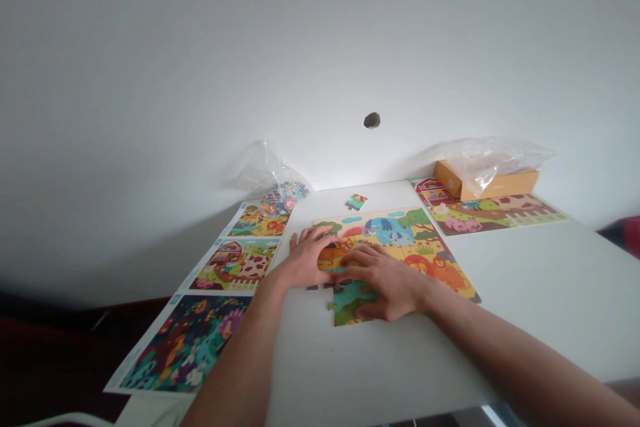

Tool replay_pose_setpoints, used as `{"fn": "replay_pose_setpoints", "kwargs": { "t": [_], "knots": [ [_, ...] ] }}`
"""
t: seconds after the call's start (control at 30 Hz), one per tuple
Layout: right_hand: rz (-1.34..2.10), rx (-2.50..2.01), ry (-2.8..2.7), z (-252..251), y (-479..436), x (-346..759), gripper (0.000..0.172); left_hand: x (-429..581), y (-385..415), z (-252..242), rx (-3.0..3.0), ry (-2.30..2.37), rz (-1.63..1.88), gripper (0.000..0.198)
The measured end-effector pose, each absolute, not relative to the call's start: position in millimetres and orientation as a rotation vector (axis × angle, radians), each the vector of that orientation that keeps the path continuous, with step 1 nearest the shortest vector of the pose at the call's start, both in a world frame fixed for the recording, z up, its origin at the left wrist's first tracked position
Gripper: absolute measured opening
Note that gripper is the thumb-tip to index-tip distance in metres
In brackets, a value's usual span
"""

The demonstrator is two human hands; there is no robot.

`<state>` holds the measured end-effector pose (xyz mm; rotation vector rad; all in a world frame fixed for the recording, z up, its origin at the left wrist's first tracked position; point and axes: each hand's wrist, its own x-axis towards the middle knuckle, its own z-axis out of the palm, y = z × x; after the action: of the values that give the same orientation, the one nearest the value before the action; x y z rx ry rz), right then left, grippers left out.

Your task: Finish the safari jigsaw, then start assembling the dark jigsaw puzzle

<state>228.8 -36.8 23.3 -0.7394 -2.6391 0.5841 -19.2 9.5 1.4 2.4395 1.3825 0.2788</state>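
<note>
A jigsaw puzzle (387, 230) with elephants, lions and a leopard lies on the white table, assembled except at its near left corner. My left hand (310, 259) rests along the puzzle's left edge, fingers spread, beside the leopard. My right hand (385, 280) lies over the lower left part of the puzzle, its fingers stretched out flat and reaching toward my left hand. Part of the green and teal pieces is hidden under it. One loose puzzle piece (357, 201) sits on the table beyond the far edge of the puzzle.
On the left lies a sheet with printed pictures (193, 340), and a clear plastic bag (267, 170) with puzzle pieces at its far end. A farm puzzle (480, 217) lies at the back right, under an orange box (505, 185) and another plastic bag (493, 157). A white wall (320, 67) stands behind.
</note>
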Motion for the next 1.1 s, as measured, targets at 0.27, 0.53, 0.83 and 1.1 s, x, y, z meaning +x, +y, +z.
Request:
{"fn": "replay_pose_setpoints", "kwargs": {
  "t": [0.27,0.53,0.83,1.1],
  "knots": [
    [0.674,-0.899,-2.555,21,-24,232,0.028,-14,12,-1,2.451,1.423,0.419,0.042],
    [0.330,-1.749,-2.041,5,82,224,0.047,-13,14,-7,2.471,1.446,0.394,0.039],
    [0.473,-2.018,-2.021,18,128,188,0.059,-10,12,-7,2.427,1.499,0.483,0.028],
    [0.715,-1.616,-1.765,18,60,197,0.015,-4,14,-6,2.285,1.524,0.775,0.029]
  ]
}}
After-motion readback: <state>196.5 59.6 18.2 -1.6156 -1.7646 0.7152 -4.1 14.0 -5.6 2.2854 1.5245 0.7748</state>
